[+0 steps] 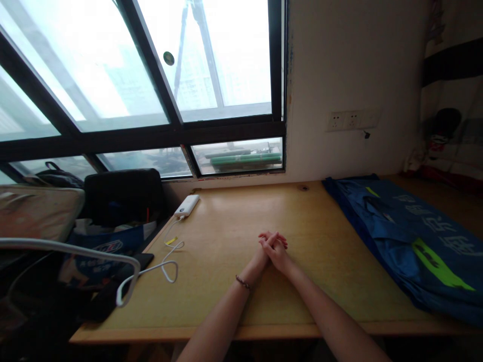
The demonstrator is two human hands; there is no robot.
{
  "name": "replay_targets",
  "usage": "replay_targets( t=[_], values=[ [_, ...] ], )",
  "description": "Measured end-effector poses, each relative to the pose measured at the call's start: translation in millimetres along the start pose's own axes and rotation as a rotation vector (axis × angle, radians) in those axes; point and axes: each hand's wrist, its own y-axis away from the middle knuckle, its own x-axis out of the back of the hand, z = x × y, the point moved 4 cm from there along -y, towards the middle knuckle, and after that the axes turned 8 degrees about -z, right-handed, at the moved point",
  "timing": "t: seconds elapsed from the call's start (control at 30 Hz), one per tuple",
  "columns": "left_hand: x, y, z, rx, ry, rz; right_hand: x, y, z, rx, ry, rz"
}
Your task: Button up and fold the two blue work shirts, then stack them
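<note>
My left hand [261, 252] and my right hand [279, 251] are clasped together, fingers folded over each other, above the middle of the wooden table [234, 216]. No object shows between them, though the palms are hidden. A dark beaded bracelet [243, 282] circles my left wrist. Left of my hands, a white power bank [187, 205] lies near the table's far left corner. A white cable [166, 262] runs from it in loose loops toward the left edge.
Blue fabric bags [392, 226] with white lettering and yellow-green patches cover the table's right side. Beyond the left edge stand a black chair [124, 188] and a blue printed bag [101, 256]. A window [226, 60] and wall sockets [352, 120] are behind the table.
</note>
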Motion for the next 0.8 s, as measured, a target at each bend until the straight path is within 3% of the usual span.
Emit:
replay_targets(
  t=[0.37, 0.8],
  values=[
    [-4.3, 3.3, 8.9, 0.009, -0.053, 0.011, -0.3, -0.8, 0.3, 0.002, 0.002, 0.009],
    [-4.1, -0.4, 2.5, 0.021, 0.011, 0.073, -0.5, -0.4, 0.5, -0.017, 0.008, -0.010]
  ],
)
